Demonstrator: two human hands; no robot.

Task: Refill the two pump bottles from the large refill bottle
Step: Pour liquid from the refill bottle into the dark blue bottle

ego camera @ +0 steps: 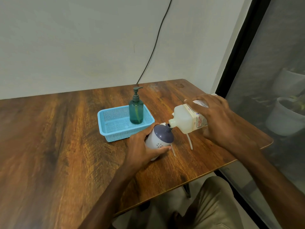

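Observation:
My left hand [145, 147] grips a white pump bottle with a purple top [160, 138], tilted toward the right, its pump off and its neck open. My right hand [217, 116] holds the large whitish refill bottle [184, 120] tipped on its side, its spout touching the open neck. A teal pump bottle [136, 111] with its pump on stands upright in the blue basket [107, 129]. Thin white pump tubes [189, 142] lie on the table under the refill bottle.
The wooden table's [66, 146] right edge runs close beside my right forearm. A black cable [153, 50] hangs down the wall behind the table. Plant pots [285, 118] stand behind the mesh screen at right.

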